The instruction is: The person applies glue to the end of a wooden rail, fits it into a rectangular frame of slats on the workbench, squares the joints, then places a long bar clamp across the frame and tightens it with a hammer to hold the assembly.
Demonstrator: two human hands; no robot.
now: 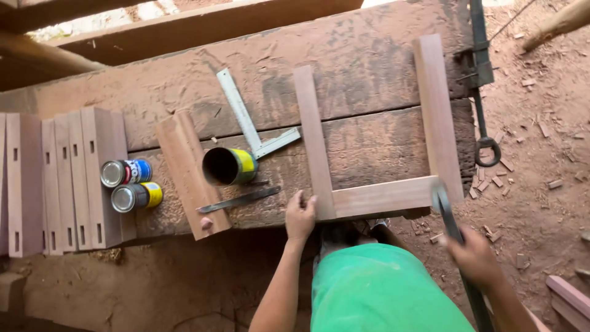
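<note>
A U-shaped wooden frame (381, 197) made of two long rails and a short cross piece lies on a rough wooden workbench (362, 67). My left hand (300, 216) rests on the near left corner of the frame, fingers pressing the wood. My right hand (474, 258) grips the dark handle of a hammer (444, 206), whose blurred head is at the frame's near right corner.
An open can (228, 166) lies on its side beside a metal square (249, 120) and a flat blade (239, 200). Two closed cans (126, 184) lie on a stack of slotted boards (67, 178). A loose board (187, 172) leans nearby. A metal clamp bar (482, 80) hangs at the bench's right end. Wood scraps litter the dirt floor.
</note>
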